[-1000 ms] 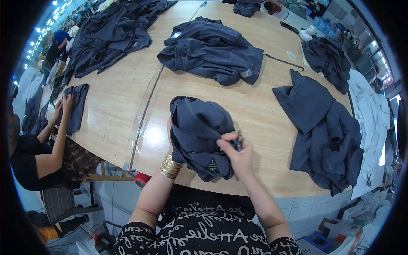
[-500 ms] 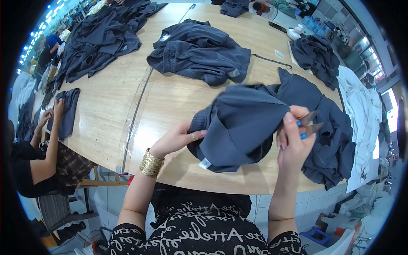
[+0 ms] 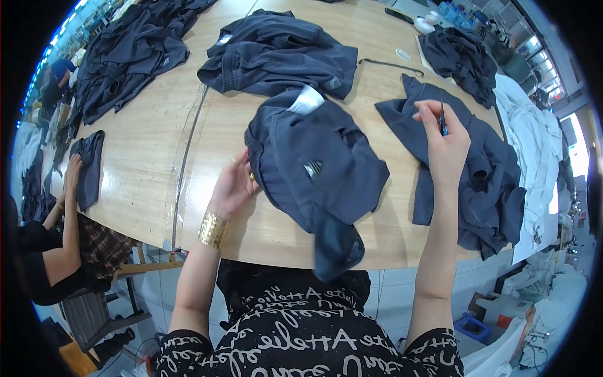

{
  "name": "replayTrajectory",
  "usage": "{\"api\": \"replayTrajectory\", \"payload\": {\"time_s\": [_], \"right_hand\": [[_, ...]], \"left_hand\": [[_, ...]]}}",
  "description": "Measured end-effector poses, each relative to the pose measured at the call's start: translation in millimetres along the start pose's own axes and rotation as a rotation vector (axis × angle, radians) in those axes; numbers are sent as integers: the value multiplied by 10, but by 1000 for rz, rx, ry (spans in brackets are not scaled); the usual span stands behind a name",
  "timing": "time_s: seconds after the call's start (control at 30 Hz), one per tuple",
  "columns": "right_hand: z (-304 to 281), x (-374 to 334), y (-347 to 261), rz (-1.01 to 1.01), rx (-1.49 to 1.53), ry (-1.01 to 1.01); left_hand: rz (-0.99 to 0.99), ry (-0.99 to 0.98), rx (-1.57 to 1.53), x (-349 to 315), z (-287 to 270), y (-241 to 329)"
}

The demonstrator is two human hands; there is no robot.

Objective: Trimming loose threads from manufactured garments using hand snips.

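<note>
A pair of dark grey shorts [image 3: 339, 147] with an elastic waistband is spread in front of me, a white label at its far edge and a small striped mark on its face. At the waistband's left edge is my left hand [image 3: 231, 187], its fingertips partly hidden by the cloth as they grip it. One leg hangs toward the table's near edge, smeared by motion. My right hand [image 3: 447, 141] is closed round small thread snips [image 3: 443, 119] with blue parts, off the shorts and above another dark grey garment [image 3: 480, 182].
More dark grey garments [image 3: 282, 53] lie beyond the shorts, with a large heap [image 3: 129, 60] at far left. A dark cord [image 3: 389, 65] rests on the wooden table [image 3: 141, 163]. White cloth [image 3: 531, 138] covers the right side. A co-worker's arm [image 3: 70, 207] handles grey cloth at left.
The shorts have been turned over, bringing the striped mark into view and the label to the far side. My right hand has let go of them and moved up and away.
</note>
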State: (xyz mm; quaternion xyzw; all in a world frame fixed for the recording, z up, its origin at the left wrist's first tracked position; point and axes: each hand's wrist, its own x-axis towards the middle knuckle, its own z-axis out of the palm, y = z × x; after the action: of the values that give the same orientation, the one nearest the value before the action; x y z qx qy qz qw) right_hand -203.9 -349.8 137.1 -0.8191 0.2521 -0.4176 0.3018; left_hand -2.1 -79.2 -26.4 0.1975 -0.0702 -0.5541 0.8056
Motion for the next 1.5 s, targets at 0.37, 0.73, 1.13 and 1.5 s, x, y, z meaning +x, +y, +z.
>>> {"api": "replayTrajectory", "payload": {"time_s": [0.37, 0.73, 1.13, 1.5], "right_hand": [[447, -521, 272, 295, 75, -370], [942, -675, 668, 263, 51, -394], [920, -670, 528, 435, 670, -387], [-634, -415, -131, 432, 736, 25]], "left_hand": [[-86, 484, 239, -116, 361, -233], [-34, 368, 220, 200, 621, -412], [49, 9, -2, 137, 326, -203], [18, 404, 310, -415, 446, -5]]}}
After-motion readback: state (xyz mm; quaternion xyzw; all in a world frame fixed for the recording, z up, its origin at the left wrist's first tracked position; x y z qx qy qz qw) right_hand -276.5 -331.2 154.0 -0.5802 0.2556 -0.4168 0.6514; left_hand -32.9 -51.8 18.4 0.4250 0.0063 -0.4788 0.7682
